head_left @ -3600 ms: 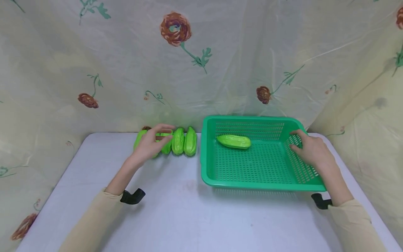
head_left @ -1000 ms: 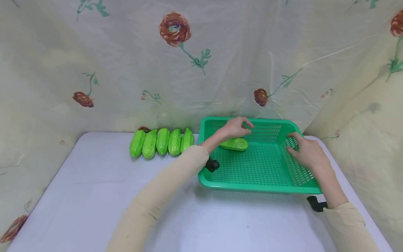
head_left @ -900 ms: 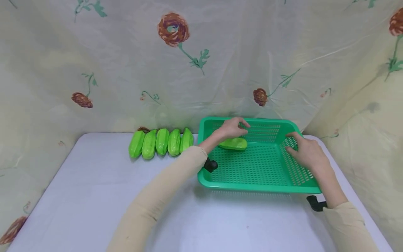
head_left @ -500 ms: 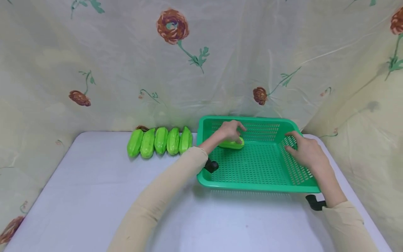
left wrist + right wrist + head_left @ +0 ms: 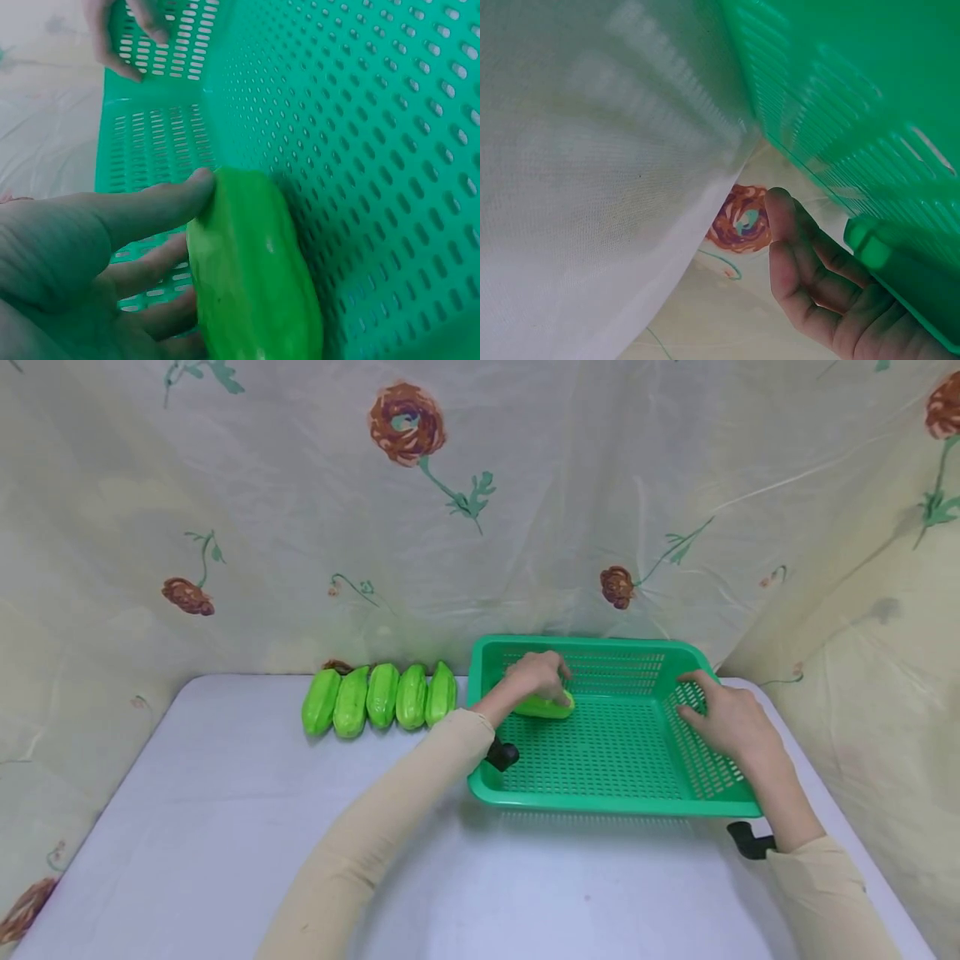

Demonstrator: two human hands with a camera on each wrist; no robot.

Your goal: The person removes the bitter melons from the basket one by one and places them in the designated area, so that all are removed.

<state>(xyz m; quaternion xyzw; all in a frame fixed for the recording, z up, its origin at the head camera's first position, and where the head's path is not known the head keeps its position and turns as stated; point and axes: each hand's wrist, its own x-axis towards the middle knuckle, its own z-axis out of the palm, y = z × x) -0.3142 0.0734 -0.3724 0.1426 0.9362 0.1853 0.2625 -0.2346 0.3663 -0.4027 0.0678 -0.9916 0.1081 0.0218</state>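
A light green ridged cucumber [image 5: 542,708] lies in the left part of the green slotted plastic basket [image 5: 600,806]. My left hand [image 5: 534,677] reaches over the basket's left side and grips it. In the left wrist view the thumb rests on one end of the cucumber [image 5: 251,270], and the other fingers pass behind it, their tips hidden. My right hand [image 5: 731,718] holds the basket's right rim, with thumb and index finger inside. The right wrist view shows other curled fingers [image 5: 810,270] outside the basket wall.
Several similar cucumbers [image 5: 381,697] lie side by side left of the basket, near the back edge of the white-covered table [image 5: 247,827]. A curtain [image 5: 300,485] with brown flowers hangs behind and at the sides. Black wrist mounts [image 5: 501,754] sit under both wrists.
My left hand has moved from the row of cucumbers into the basket, lowered onto the cucumber there and shifted it slightly left. The right hand has stayed on the rim.
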